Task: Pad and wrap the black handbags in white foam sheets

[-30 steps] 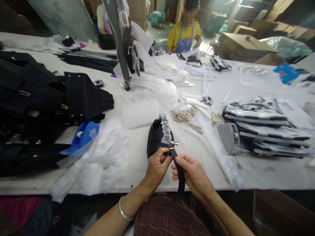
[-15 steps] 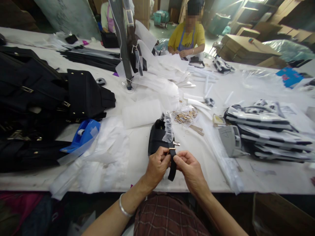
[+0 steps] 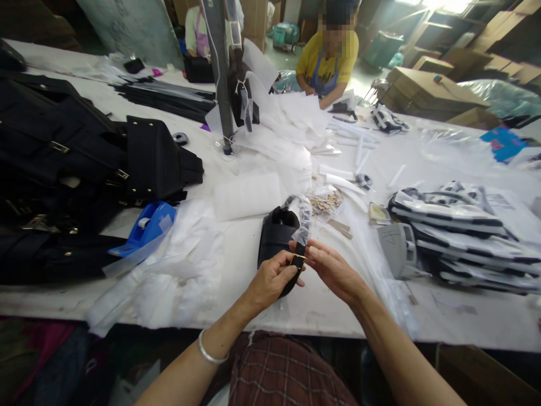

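A small black bag (image 3: 273, 239) stands on the table in front of me, with clear plastic wrap (image 3: 303, 217) around the upper part of its strap. My left hand (image 3: 273, 277) is closed on the black strap (image 3: 291, 282), thumb on top, just below a thin gold-coloured buckle (image 3: 298, 256). At the strap above the buckle, my right hand (image 3: 332, 268) grips it near the lower end of the wrap; its fingers pass partly behind the strap. The far end of the strap curves down beneath my left hand.
Black bags (image 3: 63, 152) are heaped at the left, near a blue tape dispenser (image 3: 146, 228) and white sheets (image 3: 186, 259). Tags (image 3: 327, 203) lie beyond the bag. Black-and-white bags (image 3: 456, 237) are stacked right. A post (image 3: 220, 79) rises mid-table; a person in yellow (image 3: 327, 62) works opposite.
My right hand has moved up the strap from its loose end to above the buckle. The strap end has swung left under my left hand, and the wrap bends further right.
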The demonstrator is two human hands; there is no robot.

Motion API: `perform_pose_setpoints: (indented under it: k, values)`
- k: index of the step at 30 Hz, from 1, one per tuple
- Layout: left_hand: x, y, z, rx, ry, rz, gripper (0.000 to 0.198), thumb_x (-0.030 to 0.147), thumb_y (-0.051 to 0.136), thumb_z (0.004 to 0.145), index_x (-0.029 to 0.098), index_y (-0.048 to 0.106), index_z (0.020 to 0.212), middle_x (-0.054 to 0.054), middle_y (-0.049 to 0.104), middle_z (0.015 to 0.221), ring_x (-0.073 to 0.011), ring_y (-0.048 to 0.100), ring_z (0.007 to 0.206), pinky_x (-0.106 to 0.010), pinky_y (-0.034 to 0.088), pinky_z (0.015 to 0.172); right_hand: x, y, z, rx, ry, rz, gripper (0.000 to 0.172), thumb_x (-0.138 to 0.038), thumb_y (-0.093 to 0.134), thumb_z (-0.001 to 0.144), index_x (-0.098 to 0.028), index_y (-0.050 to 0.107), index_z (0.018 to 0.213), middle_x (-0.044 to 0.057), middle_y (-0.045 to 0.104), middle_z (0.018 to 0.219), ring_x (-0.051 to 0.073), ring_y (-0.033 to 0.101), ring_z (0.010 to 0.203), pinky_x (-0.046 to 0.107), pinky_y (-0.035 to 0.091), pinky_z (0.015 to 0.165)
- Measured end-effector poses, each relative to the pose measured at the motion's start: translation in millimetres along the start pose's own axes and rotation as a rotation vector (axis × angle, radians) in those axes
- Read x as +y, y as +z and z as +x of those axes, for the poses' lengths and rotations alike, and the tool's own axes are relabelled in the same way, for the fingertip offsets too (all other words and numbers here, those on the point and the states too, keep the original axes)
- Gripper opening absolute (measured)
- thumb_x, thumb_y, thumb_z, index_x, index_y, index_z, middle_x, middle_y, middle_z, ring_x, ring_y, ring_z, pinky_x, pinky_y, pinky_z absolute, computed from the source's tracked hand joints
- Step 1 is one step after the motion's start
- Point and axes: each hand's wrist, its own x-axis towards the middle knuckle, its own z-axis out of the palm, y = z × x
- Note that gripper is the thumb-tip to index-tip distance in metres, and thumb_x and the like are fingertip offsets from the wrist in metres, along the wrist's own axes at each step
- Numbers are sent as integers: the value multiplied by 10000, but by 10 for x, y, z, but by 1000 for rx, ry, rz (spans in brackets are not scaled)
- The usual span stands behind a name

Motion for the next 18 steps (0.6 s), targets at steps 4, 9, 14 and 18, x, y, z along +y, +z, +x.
perform_pose_setpoints:
  k: [4,9,14,18]
  values:
    - [-10,0,18,-6,-5,-78,375,516,540,908,151,586,980,-73,675,941,-137,665,626,-242,492,611,-21,122,261,166,29,84,454,-568,715,733,-161,706,933,90,746,860,165,645,616,249,452,484]
    - [-45,-14,27,43,-10,-173,376,511,533,916,153,569,1021,-52,681,853,-124,646,591,-238,500,607,40,202,617,320,28,149,411,-530,801,635,-170,700,805,55,727,724,151,623,568,264,471,520]
    - [-97,-16,34,253,-57,-259,354,481,617,859,155,575,990,-68,696,919,-150,686,634,-236,510,596,157,0,483,361,-12,1,416,-555,736,696,-178,708,869,61,727,844,173,652,752,303,501,705]
    - [-46,-8,54,390,-66,-305,339,443,684,797,156,589,952,-55,702,907,-172,714,695,-250,534,655,365,-226,98,232,67,-452,350,-471,739,696,-188,695,898,20,689,798,129,565,628,274,444,609]
